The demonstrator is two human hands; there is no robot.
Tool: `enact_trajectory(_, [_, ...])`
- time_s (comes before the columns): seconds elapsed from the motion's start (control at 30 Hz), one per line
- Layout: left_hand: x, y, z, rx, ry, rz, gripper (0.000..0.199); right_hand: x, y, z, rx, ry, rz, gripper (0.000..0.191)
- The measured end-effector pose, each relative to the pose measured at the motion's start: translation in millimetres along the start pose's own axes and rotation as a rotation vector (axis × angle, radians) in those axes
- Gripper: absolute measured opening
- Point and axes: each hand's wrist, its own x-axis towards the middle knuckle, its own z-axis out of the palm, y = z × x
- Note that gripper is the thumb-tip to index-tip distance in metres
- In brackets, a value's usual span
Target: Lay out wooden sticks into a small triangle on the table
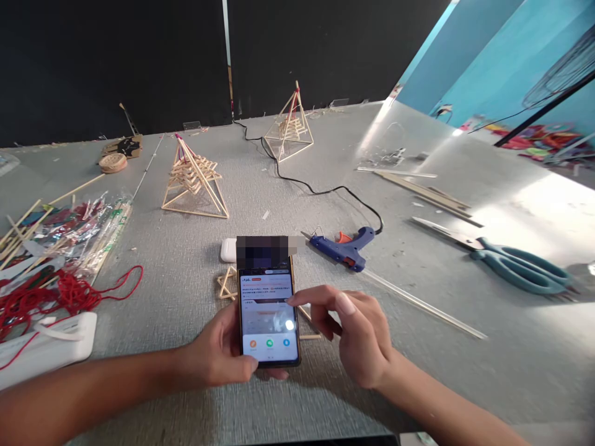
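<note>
A phone [268, 316] with a lit screen is held upright by my left hand [225, 353], its thumb on the lower left corner and fingers behind. My right hand [356, 331] is at the phone's right side, index finger stretched to the screen's edge, the other fingers curled with nothing visible in them. Behind the phone lie a white case [228, 249] and a small stick frame [227, 284], partly hidden. A blue glue gun [344, 249] with a clear glue stick rests beyond my right hand.
Two stick pyramids [195, 179] [290, 130] stand farther back. Teal-handled scissors [515, 263] and flat wooden strips [430, 195] lie right. Red cord [60, 294], packets [93, 229] and a white power strip [69, 341] are left. A black cable [320, 191] crosses the table.
</note>
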Motion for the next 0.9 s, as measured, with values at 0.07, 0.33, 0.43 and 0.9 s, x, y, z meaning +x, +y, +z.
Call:
enact_trajectory(0.07, [-0.4,-1.0,-0.7,0.0,-0.006,0.003,0.066,0.5,-0.2,-0.2,-0.005,0.012,-0.03,0.056])
enact_trajectory(0.33, [0.7,0.7,0.7,-0.046,-0.015,0.037,0.059,3.4,-3.5,-0.5,-0.005,0.011,-0.137,0.061])
enact_trajectory(0.43, [1.5,2.2,2.0,-0.054,-0.009,0.018,0.059,5.4,-3.6,-1.8,-0.011,-0.022,-0.196,0.062])
enact_trajectory(0.9, [0.8,0.7,2.2,-0.037,0.063,-0.02,0.056,7.1,-2.8,-5.7,-0.011,-0.212,-0.333,0.059])
